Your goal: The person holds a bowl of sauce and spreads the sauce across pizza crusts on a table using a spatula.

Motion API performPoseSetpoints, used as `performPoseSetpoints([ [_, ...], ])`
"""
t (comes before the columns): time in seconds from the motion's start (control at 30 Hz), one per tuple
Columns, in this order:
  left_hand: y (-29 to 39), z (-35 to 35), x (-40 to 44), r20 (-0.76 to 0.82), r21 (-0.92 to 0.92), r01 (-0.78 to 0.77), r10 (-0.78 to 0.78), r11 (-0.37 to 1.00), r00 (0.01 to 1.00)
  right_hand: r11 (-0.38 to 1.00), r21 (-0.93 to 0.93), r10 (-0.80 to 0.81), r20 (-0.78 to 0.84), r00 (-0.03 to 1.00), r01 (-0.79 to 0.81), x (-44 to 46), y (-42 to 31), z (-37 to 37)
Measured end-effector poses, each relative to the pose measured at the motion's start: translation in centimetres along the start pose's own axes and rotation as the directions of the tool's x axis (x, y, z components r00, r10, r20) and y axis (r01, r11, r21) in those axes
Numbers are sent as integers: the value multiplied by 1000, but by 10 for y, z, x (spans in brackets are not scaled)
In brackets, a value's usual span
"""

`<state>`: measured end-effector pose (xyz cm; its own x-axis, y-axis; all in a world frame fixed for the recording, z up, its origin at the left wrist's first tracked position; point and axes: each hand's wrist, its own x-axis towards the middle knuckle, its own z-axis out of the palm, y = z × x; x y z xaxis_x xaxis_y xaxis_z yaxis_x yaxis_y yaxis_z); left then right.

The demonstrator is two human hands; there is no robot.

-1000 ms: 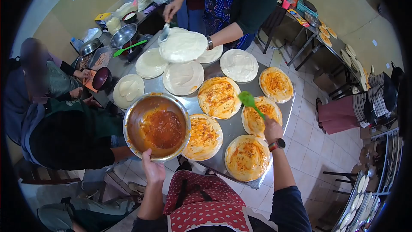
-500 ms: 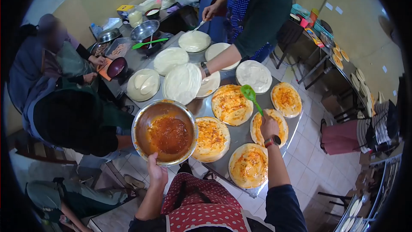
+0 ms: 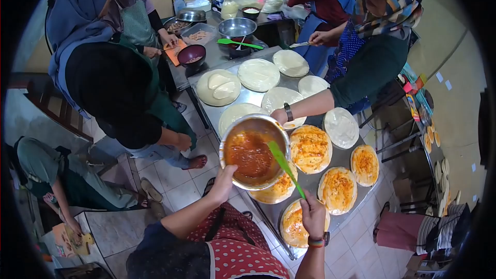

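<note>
My left hand grips the rim of a metal bowl, which is tilted towards me and holds red-orange sauce. In my right hand is the handle of a green spatula; its head is over the sauce inside the bowl. Around and below the bowl lie several flat dough rounds smeared with orange sauce, among them one beside the bowl, one near my right hand and another partly behind that hand. The bowl hides part of a sauced round.
Plain pale rounds cover the far part of the metal table. A co-worker's hand touches a round behind the bowl; their other hand holds a utensil. Another person cuts on an orange board. More people stand left.
My view has swung left. The spatula has gone from above a sauced round into the bowl. My right hand has drawn back towards me, and the co-worker's utensil has lifted off a pale round.
</note>
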<state>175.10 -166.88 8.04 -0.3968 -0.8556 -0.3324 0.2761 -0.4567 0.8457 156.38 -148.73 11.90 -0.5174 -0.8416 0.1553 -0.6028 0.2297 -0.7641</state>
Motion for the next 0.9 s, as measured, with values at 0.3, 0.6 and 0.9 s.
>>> performPoseSetpoints([
  [0.3,3,22,61,343,200,-90,16,976,939,743,-645,203,-41,978,-181,42,-43,13],
  [0.6,14,8,124,489,287,-242,75,927,869,337,646,578,432,692,-685,24,-32,79],
  [0.9,46,-42,151,401,202,-30,-55,979,915,-32,831,475,501,723,-555,22,-70,125],
])
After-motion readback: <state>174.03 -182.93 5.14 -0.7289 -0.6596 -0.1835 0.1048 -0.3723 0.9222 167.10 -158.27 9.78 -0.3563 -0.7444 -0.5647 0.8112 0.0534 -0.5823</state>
